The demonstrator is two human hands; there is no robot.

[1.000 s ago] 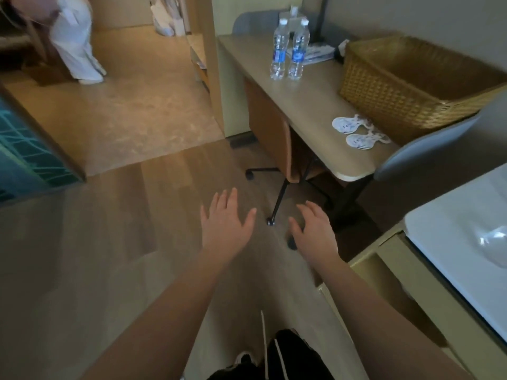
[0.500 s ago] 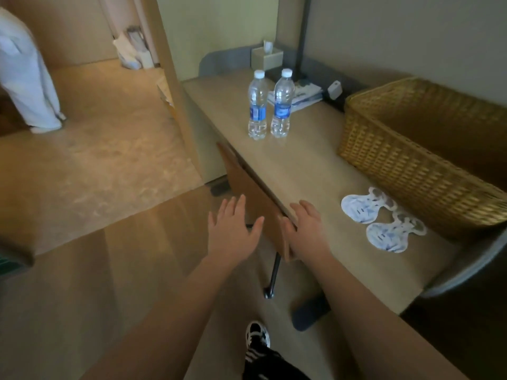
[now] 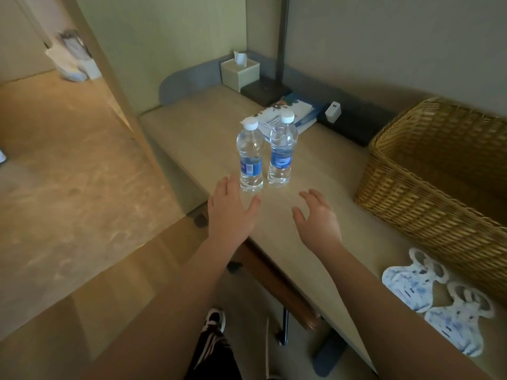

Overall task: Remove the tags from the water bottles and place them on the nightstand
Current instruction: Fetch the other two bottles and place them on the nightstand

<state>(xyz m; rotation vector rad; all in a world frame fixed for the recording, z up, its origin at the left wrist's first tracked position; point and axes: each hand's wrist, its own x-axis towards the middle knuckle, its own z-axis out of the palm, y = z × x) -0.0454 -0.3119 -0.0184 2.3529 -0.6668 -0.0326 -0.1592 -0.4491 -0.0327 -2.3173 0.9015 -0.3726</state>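
Two clear water bottles with blue labels and white caps stand side by side on the beige desk [image 3: 197, 138]: the left bottle [image 3: 250, 157] and the right bottle [image 3: 282, 152]. No tags hang on their necks. My left hand [image 3: 230, 212] is open, fingers spread, just short of the left bottle's base. My right hand [image 3: 318, 218] is open too, hovering over the desk a little to the right of the bottles. Two white and blue paper tags [image 3: 411, 281] [image 3: 458, 322] lie flat at the near right of the desk.
A large wicker basket [image 3: 428, 198] fills the right of the desk. Behind the bottles lie a booklet [image 3: 299, 112], a white charger [image 3: 332, 112], a tissue box [image 3: 240, 72] and a lamp base [image 3: 264, 90]. A brown chair [image 3: 277, 281] is tucked under the desk edge.
The view has closed in on the desk and the bottles. Both hands have reached forward from over the floor to over the desk, close to the bottles.
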